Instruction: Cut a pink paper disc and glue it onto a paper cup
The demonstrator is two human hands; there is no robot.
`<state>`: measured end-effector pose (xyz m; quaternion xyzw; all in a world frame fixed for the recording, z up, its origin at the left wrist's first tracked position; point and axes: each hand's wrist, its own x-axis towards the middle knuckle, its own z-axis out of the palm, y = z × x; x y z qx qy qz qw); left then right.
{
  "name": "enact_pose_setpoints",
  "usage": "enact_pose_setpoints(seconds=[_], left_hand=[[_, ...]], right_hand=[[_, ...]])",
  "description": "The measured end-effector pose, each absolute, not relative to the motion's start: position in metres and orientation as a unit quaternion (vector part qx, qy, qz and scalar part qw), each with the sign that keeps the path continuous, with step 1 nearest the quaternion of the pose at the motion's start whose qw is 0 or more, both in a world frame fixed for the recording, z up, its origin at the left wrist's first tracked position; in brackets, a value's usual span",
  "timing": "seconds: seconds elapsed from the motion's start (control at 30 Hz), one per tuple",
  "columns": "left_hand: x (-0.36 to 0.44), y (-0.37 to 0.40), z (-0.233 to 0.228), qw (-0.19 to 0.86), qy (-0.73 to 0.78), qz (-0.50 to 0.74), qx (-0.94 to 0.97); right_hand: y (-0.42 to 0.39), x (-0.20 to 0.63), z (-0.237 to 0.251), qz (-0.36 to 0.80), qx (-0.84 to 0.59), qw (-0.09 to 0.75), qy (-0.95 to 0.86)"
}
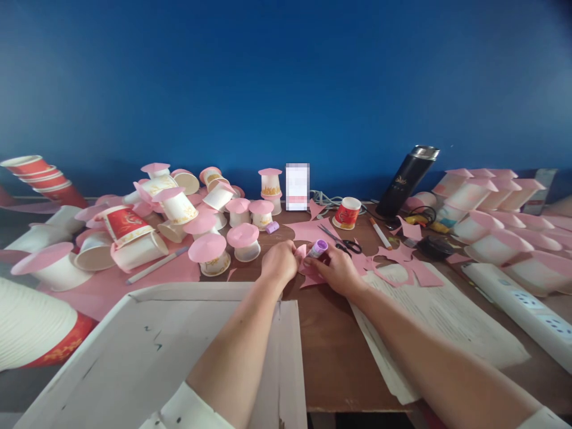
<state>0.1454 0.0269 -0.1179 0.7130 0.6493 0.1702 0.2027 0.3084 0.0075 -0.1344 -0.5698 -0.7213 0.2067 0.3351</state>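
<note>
I can't read any words or numbers here. The printed sheets (447,310) on the table have lines of writing, but they are too small and blurry for me. The black flask (406,179) has a little gold mark that I can't make out. The red paper cup (347,213) has a gold pattern, not clear letters. The white card (297,186) at the back is blurred out.
</note>
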Motion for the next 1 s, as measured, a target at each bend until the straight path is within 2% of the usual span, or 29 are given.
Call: enact_pose_setpoints(seconds=[0.5,0.73,0.8,0.93,1.0], left_hand=[[0.146,0.026,-0.119,0.179,0.649,0.168,0.720],[0.147,0.025,-0.116,0.177,0.649,0.165,0.721],[0.147,0.026,-0.117,0.182,0.650,0.163,0.719],[0.147,0.028,-0.118,0.198,0.656,0.163,0.710],[0.148,0.028,-0.118,0.197,0.658,0.163,0.709]], right_hand=[[0.007,0.311,-0.133,0.092,-0.517,0.305,-0.794],[0.007,0.312,-0.133,0.074,-0.505,0.301,-0.805],[0.006,0.313,-0.130,0.079,-0.517,0.338,-0.782],[0.002,0.316,-0.124,0.129,-0.531,0.471,-0.693],[0.002,0.316,-0.123,0.149,-0.529,0.478,-0.685]])
